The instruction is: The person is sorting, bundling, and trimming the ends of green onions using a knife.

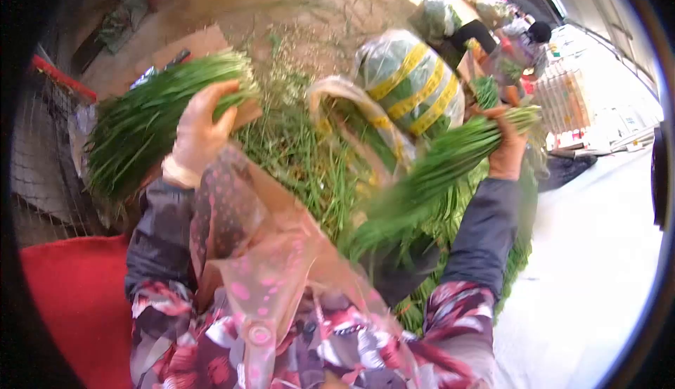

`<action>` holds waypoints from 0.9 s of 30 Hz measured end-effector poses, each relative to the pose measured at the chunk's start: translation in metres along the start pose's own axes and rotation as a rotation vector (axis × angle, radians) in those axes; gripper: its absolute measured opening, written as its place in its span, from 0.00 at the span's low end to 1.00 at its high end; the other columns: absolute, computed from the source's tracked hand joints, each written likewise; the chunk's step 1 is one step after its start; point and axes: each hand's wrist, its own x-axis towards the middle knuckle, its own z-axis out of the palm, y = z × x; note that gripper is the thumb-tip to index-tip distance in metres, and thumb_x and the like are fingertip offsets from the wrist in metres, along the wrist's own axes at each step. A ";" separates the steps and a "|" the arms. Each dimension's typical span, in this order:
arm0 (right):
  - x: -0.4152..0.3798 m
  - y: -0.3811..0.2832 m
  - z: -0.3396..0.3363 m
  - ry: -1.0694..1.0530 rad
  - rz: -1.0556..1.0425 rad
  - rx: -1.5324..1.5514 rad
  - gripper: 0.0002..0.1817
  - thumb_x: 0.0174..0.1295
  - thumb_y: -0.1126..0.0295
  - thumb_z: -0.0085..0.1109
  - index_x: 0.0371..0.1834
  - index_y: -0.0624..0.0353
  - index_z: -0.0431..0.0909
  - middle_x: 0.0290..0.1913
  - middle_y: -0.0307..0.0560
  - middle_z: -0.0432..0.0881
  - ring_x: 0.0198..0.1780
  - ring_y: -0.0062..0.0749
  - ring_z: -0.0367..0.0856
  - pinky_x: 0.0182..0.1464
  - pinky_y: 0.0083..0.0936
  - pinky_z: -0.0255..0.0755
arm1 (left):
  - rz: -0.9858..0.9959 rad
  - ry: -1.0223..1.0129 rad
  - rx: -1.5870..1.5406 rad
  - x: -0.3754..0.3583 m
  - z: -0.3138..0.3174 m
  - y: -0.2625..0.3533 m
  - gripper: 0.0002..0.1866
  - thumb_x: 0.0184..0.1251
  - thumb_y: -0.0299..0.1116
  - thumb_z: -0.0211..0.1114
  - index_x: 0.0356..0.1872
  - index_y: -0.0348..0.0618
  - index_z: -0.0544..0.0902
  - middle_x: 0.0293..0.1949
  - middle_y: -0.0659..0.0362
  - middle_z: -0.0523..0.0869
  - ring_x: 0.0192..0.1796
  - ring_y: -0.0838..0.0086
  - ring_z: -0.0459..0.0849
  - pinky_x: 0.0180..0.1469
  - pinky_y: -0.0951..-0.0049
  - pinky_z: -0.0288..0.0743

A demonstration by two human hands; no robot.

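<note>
My right hand (pixel 509 146) is closed around a bunch of long green chives (pixel 436 167), near its pale stem ends. The bunch slants down to the left and its leaf tips are blurred. At the left, a thick pile of similar chives (pixel 155 111) lies on a brown board (pixel 246 113), pale ends to the right. My left hand (pixel 200 129), in a light glove, touches the near side of this pile, thumb and fingers apart. Part of the fingers is hard to make out against the stems.
Loose green stalks (pixel 302 157) litter the ground ahead. A clear plastic bundle with yellow tape (pixel 408 80) stands beyond them. Wire mesh (pixel 53 150) and a red cloth (pixel 77 305) are at the left. Another person (pixel 520 44) is farther off at the upper right.
</note>
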 end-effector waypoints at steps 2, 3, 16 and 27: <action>0.014 0.013 -0.011 0.037 -0.123 -0.303 0.29 0.52 0.76 0.66 0.60 0.65 0.73 0.34 0.42 0.81 0.34 0.27 0.81 0.42 0.20 0.75 | -0.079 -0.034 -0.113 0.000 0.005 -0.009 0.19 0.62 0.23 0.62 0.56 0.38 0.78 0.52 0.51 0.83 0.57 0.64 0.79 0.62 0.69 0.70; 0.011 0.008 -0.007 0.020 -0.095 -0.165 0.28 0.55 0.76 0.65 0.62 0.64 0.72 0.35 0.40 0.82 0.36 0.24 0.81 0.43 0.19 0.74 | -0.034 -0.049 -0.029 -0.002 0.002 -0.017 0.19 0.64 0.22 0.59 0.57 0.37 0.77 0.53 0.53 0.82 0.59 0.69 0.78 0.64 0.70 0.68; -0.046 -0.174 0.230 -0.359 -0.583 -0.179 0.19 0.59 0.69 0.66 0.54 0.59 0.79 0.39 0.36 0.84 0.38 0.18 0.79 0.45 0.18 0.72 | 0.418 0.223 0.014 0.074 0.037 0.155 0.67 0.27 0.51 0.83 0.71 0.34 0.54 0.69 0.36 0.57 0.72 0.34 0.53 0.70 0.38 0.49; -0.055 -0.017 0.438 -0.531 0.333 1.345 0.29 0.58 0.66 0.66 0.64 0.51 0.68 0.47 0.40 0.80 0.51 0.28 0.77 0.56 0.34 0.71 | 0.259 -0.083 1.199 0.082 -0.103 0.035 0.58 0.36 0.46 0.79 0.74 0.63 0.55 0.70 0.51 0.64 0.71 0.52 0.63 0.72 0.38 0.45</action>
